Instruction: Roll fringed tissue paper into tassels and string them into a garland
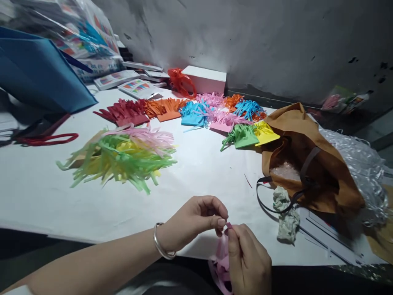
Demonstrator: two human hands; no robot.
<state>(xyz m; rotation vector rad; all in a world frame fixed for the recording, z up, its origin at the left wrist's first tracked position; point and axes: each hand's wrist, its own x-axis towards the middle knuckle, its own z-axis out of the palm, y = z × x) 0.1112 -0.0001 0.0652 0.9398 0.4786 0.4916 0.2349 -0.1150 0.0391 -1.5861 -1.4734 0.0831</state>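
Note:
My right hand (pixel 250 260) is closed around the top of a pink paper tassel (pixel 223 262), whose strips hang below the table's front edge. At the tassel's small twisted top, the thumb and fingertips of my left hand (pixel 196 223) are pinched together. Whether those fingertips grip the paper or only touch it is hard to make out. A silver bangle (pixel 159 241) circles my left wrist. Beyond my hands, to the left, lies a pile of green, yellow and pink tassel strips (pixel 123 157).
Fringed paper bundles in several colours, including a blue one (pixel 193 114), line the back. A brown cloth bag (pixel 313 164) with dark handles stands right, beside crumpled paper (pixel 287 217) and clear plastic strands (pixel 359 164). A blue bag (pixel 43 69) and a white box (pixel 205 80) stand farther back.

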